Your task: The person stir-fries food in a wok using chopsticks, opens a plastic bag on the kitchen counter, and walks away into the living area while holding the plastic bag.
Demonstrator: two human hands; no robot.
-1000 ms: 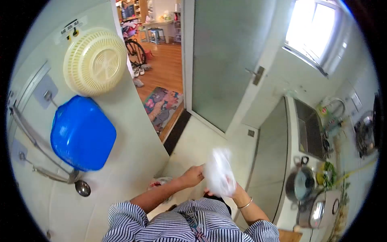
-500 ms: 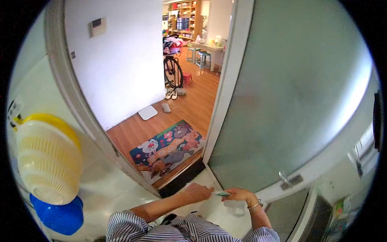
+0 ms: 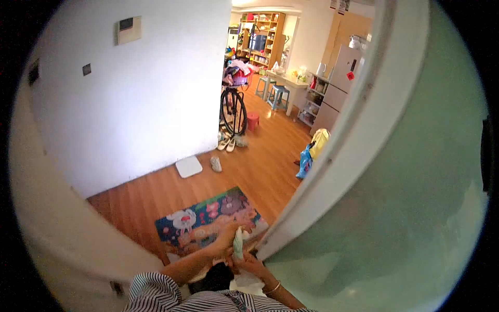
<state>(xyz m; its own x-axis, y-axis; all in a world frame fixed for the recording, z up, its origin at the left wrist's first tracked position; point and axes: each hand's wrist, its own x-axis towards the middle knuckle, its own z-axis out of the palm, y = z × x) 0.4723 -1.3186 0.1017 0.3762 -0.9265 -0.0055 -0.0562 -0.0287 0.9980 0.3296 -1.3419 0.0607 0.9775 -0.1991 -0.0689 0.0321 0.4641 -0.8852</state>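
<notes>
A small, pale green-and-white packet [image 3: 238, 244], perhaps soft plastic, stands up between my two hands; its exact kind is blurred. My left hand [image 3: 223, 243] is closed against its left side, fingers partly smeared. My right hand [image 3: 250, 264], below a bracelet at the wrist, is wrapped round its lower end. Beneath the right hand hangs a see-through, whitish plastic piece [image 3: 248, 282]. Both hands are in front of my body, over the near edge of the patterned doormat [image 3: 202, 221].
A frosted glass door [image 3: 374, 234] with a pale frame stands at right, a white wall [image 3: 156, 104] at left. Beyond the doorway are a white scale [image 3: 188, 167], shoes [image 3: 226, 144], a bicycle wheel [image 3: 234, 112], a red stool [image 3: 252, 121], bags [image 3: 312, 153] and a fridge [image 3: 338, 86].
I have moved forward into the doorway, and the basket at left has left the view. My hands have shifted left and closer together; the packet has turned from level to upright.
</notes>
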